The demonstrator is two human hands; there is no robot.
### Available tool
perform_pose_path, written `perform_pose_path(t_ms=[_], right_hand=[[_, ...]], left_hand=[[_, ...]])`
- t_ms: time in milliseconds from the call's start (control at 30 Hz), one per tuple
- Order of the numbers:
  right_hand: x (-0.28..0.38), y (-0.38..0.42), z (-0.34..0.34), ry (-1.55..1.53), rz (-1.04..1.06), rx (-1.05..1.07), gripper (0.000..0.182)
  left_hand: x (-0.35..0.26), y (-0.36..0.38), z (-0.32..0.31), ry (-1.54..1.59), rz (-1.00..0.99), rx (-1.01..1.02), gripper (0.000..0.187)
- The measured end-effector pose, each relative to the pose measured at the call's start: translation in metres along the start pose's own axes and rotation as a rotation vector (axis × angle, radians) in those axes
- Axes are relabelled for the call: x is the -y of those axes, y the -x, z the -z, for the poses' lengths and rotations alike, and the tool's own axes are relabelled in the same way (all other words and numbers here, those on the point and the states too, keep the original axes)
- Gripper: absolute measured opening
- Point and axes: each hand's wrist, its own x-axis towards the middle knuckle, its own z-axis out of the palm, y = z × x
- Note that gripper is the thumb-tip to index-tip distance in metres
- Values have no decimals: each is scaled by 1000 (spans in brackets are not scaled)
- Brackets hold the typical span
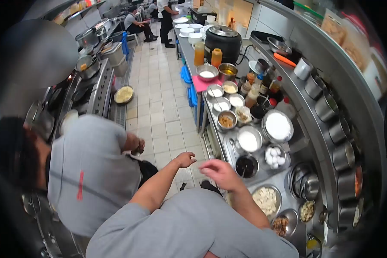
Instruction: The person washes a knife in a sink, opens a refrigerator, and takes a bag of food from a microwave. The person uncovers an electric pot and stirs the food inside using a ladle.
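The left hand and the right hand are hovering mid-frame, half-curled and seemingly empty, the right near the dark-sauce bowl right of centre, probably between handling steps, so grasping would be calling for reaching.

No legible text anywhere. Red lettering runs vertically down the back of the co-worker's grey shirt, near left; reads as print, but letters too small and blurred to make out. Bottles grouped on the right-hand counter: any labels too small to read. Bagged goods on the high right shelf: any print too blurred.
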Motion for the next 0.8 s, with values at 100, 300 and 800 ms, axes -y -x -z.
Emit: perform_pose_path(t_ms=[100,300,800], right_hand=[[-32,-38,70,-271,-79,-264,13],[-46,-176,145,-390,-104,-402,12],[18,-718,93,-156,-153,96,17]], left_hand=[[35,-64,53,-5,31,10,49],[183,-133,107,-132,306,52,47],[399,-184,368,969,1087,-373,36]])
